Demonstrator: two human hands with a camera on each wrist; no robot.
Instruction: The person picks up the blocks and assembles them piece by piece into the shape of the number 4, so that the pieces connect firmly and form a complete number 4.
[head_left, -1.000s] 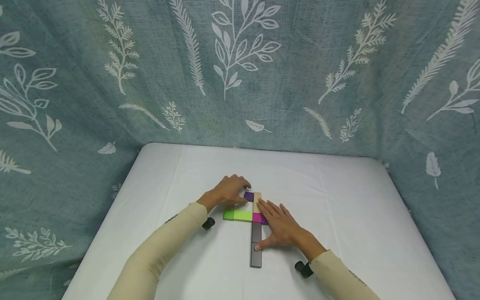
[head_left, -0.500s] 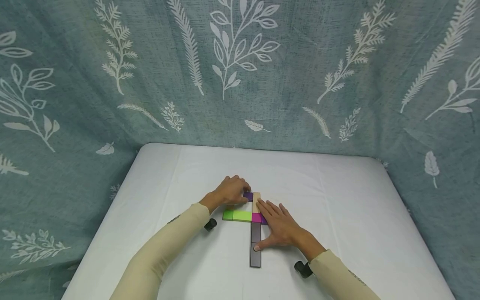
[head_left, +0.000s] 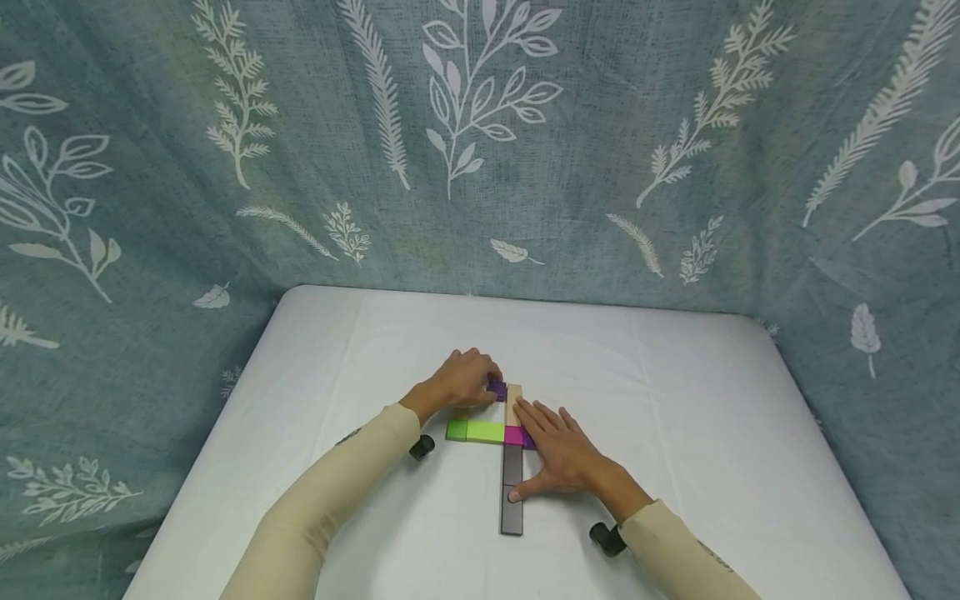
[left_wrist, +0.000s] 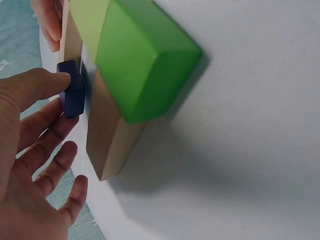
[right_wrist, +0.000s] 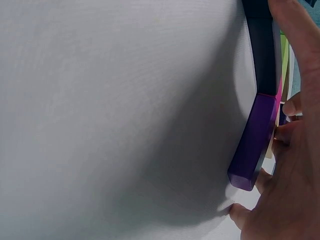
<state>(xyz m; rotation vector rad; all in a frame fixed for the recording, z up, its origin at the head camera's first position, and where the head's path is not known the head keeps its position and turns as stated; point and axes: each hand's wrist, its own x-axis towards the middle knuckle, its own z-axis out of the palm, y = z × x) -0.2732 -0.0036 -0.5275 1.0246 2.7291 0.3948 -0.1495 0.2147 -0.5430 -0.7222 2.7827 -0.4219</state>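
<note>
In the head view my left hand (head_left: 459, 383) pinches a small dark purple block (head_left: 497, 390) beside the far end of a plain wooden block (head_left: 513, 393). The left wrist view has the thumb on top of this purple block (left_wrist: 74, 90) and fingertips at its lower end. My right hand (head_left: 561, 450) lies with spread fingers over the row, fingertips at the wooden block and thumb on a grey block (head_left: 512, 515). A pink block (head_left: 513, 435) sits at the crossing. A longer purple block (right_wrist: 252, 142) extends to its right, partly under the right hand.
A lime block (head_left: 486, 432) and a green block (head_left: 457, 430) form the left arm of the cross. Another wooden block (left_wrist: 104, 132) lies beside the green one, largely hidden by my left hand in the head view. White cloth covers the table (head_left: 390, 533); a leaf-patterned curtain (head_left: 585, 167) hangs behind.
My left fingers have drawn in around the small purple block, which has shifted slightly away from me. The right hand and the other blocks stay in place.
</note>
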